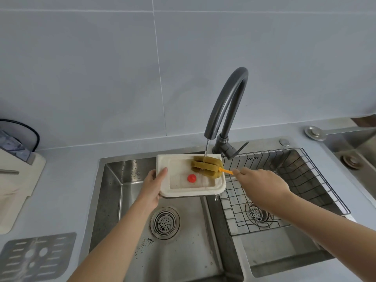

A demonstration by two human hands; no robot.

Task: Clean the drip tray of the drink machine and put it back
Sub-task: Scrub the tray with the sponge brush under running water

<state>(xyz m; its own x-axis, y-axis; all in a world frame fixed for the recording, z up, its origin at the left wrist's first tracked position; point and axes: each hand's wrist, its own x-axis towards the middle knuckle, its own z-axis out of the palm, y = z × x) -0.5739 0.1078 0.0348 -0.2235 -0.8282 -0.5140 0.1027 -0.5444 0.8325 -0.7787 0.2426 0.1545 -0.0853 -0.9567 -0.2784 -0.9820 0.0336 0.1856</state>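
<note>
Fingers of neither hand touch the slotted metal grille (pixel 37 257), which lies flat on the counter (pixel 67 180) at far left. It was probably set aside so the tray that it covers could be washed alone.

Next comes the left hand (pixel 151 190), grasping the drip tray (pixel 179 193) by its left short edge. The thumb lies on the top rim, and the other fingers are underneath and hidden. This one-sided hold leaves the tray's hollow free for scrubbing. It also keeps the tray in the air over the left basin of the sink (pixel 114 200), so runoff falls into the basin. Drops are leaving the tray's near right corner, which suggests a slight tilt that way.

The tray faces open side up. Its long axis runs across the view, roughly parallel to the back wall, and its right end is under the faucet (pixel 227 102). A red float (pixel 191 178) sits in the hollow.

Toward the far right corner the yellow-green sponge brush (pixel 205 166) rests on the tray, directly under the thin water stream (pixel 206 148), so it is wetted as it scrubs. Its orange handle (pixel 225 170) points right to the right hand (pixel 262 184), whose fingers (pixel 237 172) pinch the handle's end. That hand is above the wire rack (pixel 325 180) in the right basin.

Washing seems under way, and refitting is not yet begun.
</note>
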